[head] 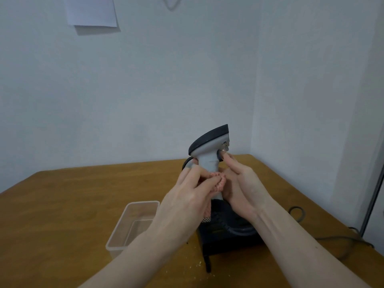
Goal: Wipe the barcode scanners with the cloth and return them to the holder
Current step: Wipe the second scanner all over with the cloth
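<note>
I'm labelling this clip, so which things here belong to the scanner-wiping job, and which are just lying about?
Belong to the job:
barcode scanner
cloth
left hand
right hand
black holder

Just lying about:
clear plastic tub
paper on the wall
wooden table

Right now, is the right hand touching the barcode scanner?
Touching. The head view shows the right hand with a fingertip resting on the dark trigger of the barcode scanner, while its palm sits against the grey handle.
</note>
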